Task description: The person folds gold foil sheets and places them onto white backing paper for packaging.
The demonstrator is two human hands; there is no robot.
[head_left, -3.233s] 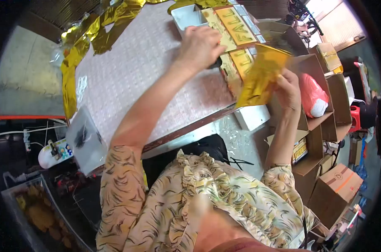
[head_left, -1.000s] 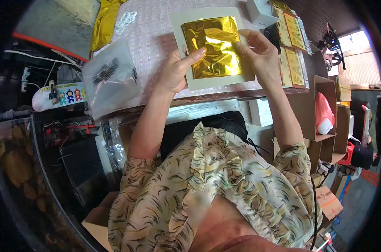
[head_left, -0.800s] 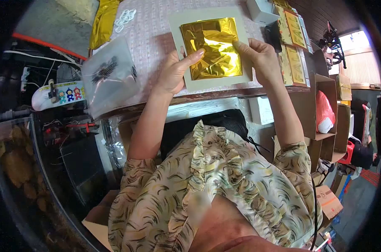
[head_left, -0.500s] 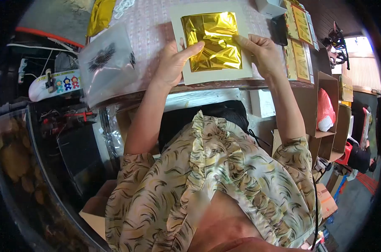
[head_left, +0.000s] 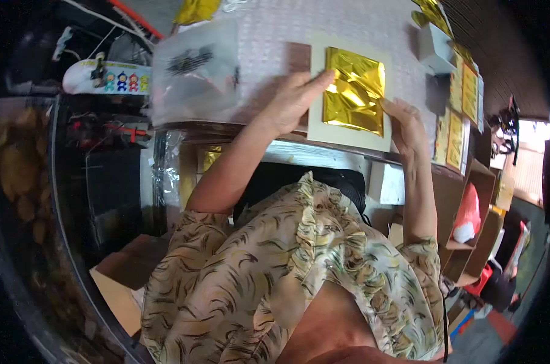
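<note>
A shiny gold foil packet lies on a pale flat board near the table's front edge. My left hand grips the left side of the board, its thumb reaching onto the foil's left edge. On the other side, my right hand is at the board's right edge, with fingertips against the foil's right side. Its fingers are bent and partly hidden. Beneath the board's left side, a brown flat piece shows on the patterned tablecloth.
A clear plastic bag with dark thin items lies at the table's left. More gold foil is at the back left. A white box and yellow printed boxes line the right side. Open cardboard boxes stand beyond.
The view has turned, so the table and its things appear shifted right. The foil and board look tilted clockwise. Both my hands are still at their sides.
</note>
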